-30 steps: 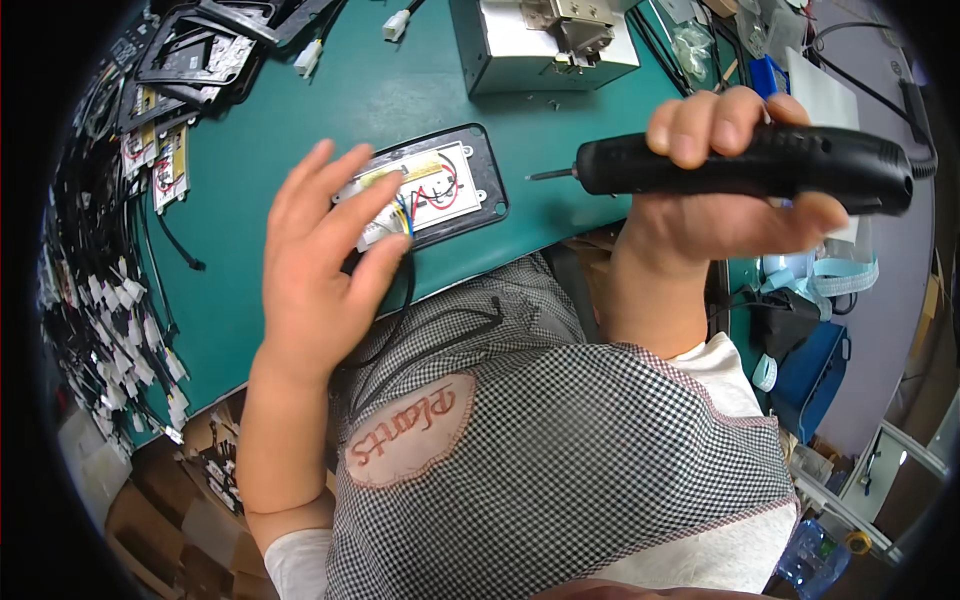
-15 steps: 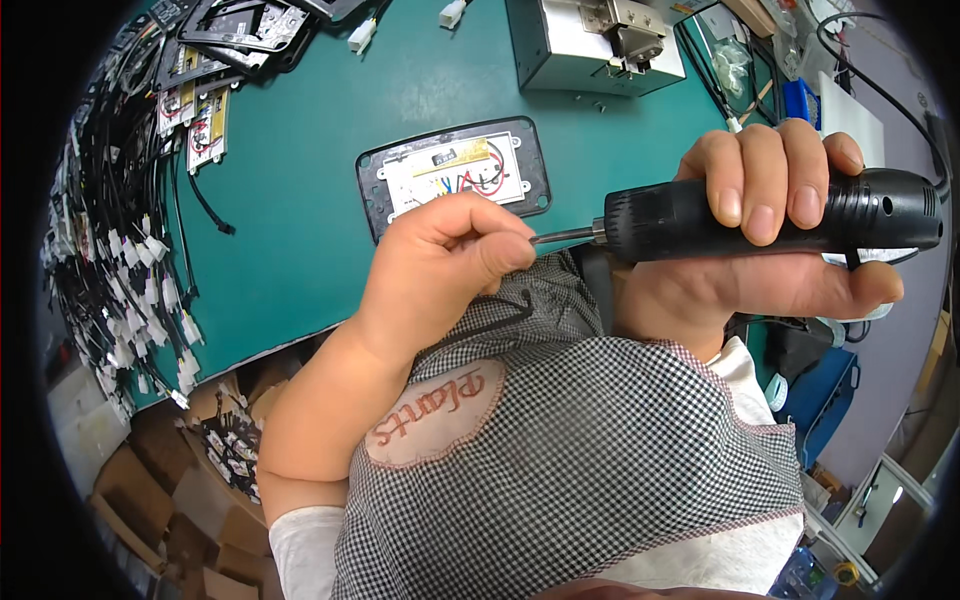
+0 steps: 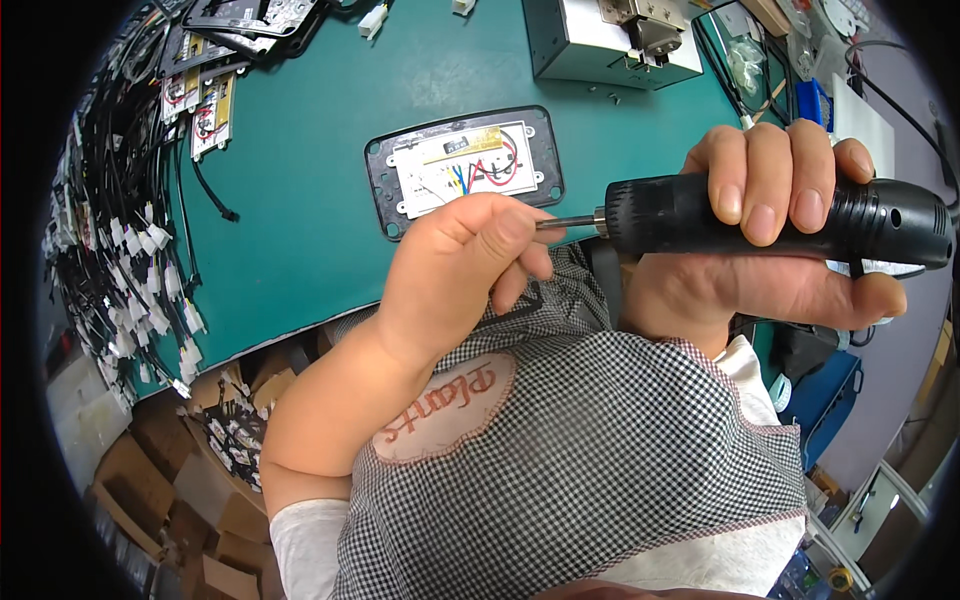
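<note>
My right hand [image 3: 775, 190] wraps round a black electric screwdriver [image 3: 655, 217], held level with its tip pointing left. A thin metal bit [image 3: 567, 222] sticks out of its nose. At the end of that bit, my left hand [image 3: 470, 250] is closed in a pinch of thumb and forefinger; whether a small screw sits between them is hidden. Just beyond my left hand, a black plastic housing [image 3: 553, 165] lies on the table. Inside it is a white circuit board [image 3: 430, 190] with red, black, blue and yellow wires and a strip of golden tape.
Black cables with white connectors [image 3: 130, 300] pile up along the left of the green table [image 3: 300, 150]. More housings [image 3: 250, 25] and wired boards [image 3: 212, 120] lie at the far left. A grey metal machine [image 3: 590, 45] stands at the back, small screws [image 3: 615, 97] before it.
My left thumb has shifted up along the forefinger near the bit tip, and the lower fingers have come into sight. The screwdriver stays in my right hand. The whole view has shifted slightly.
</note>
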A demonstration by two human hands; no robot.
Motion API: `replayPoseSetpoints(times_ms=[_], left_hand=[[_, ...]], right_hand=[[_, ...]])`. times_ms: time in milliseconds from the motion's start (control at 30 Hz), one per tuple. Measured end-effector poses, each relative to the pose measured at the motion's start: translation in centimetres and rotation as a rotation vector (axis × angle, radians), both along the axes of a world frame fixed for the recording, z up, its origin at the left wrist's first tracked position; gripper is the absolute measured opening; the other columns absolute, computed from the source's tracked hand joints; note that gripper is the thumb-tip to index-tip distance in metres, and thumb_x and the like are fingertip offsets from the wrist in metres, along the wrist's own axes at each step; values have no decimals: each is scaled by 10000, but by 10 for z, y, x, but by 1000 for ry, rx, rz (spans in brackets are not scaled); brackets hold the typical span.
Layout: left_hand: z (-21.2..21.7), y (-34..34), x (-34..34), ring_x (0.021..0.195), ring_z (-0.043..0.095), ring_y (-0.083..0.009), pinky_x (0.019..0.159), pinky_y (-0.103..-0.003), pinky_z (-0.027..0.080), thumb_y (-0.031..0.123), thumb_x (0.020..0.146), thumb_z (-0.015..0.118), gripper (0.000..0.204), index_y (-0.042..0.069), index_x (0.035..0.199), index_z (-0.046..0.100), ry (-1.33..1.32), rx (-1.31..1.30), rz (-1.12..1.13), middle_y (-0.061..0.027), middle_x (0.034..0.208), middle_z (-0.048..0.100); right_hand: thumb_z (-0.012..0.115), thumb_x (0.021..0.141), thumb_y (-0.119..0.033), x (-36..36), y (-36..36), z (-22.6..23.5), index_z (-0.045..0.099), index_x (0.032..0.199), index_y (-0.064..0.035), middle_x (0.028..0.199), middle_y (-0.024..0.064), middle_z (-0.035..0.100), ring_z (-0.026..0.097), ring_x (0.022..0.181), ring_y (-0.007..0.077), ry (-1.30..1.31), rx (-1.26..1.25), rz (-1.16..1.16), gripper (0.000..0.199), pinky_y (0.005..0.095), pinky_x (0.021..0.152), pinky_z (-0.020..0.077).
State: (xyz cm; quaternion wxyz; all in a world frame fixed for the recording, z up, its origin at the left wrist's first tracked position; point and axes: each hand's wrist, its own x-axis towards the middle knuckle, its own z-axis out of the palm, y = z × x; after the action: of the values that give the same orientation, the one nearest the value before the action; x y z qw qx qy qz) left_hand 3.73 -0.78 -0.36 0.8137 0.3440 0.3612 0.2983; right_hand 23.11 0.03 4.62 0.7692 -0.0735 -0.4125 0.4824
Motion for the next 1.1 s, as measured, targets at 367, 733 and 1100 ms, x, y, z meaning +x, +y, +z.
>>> replayPoseSetpoints(times_ms=[367,733,1100], left_hand=[[-7,2,-4,488,460,-85,486,-219,403,279,995,476,340,-25,943,619,-191,-188,-134,-42,723,609],[0,36,-32,1160,529,-306,967,-414,409,98,772,692,311,100,1083,690,1064,1398,1,-147,1236,579],[-21,42,-45,1239,482,-336,1057,-462,349,148,715,750,381,162,1092,695,1151,1347,-134,-122,1321,538]], right_hand=[[695,750,-508,-2,-6,1,549,1102,-32,807,44,567,579,629,171,-58,19,2,610,328,592,474],[580,777,-721,4,-1,-26,505,1218,-41,837,86,556,575,618,197,-330,125,-196,814,349,557,496],[540,786,-733,-5,20,-55,425,1208,-32,782,126,555,567,560,228,-506,132,-272,826,364,507,508]])
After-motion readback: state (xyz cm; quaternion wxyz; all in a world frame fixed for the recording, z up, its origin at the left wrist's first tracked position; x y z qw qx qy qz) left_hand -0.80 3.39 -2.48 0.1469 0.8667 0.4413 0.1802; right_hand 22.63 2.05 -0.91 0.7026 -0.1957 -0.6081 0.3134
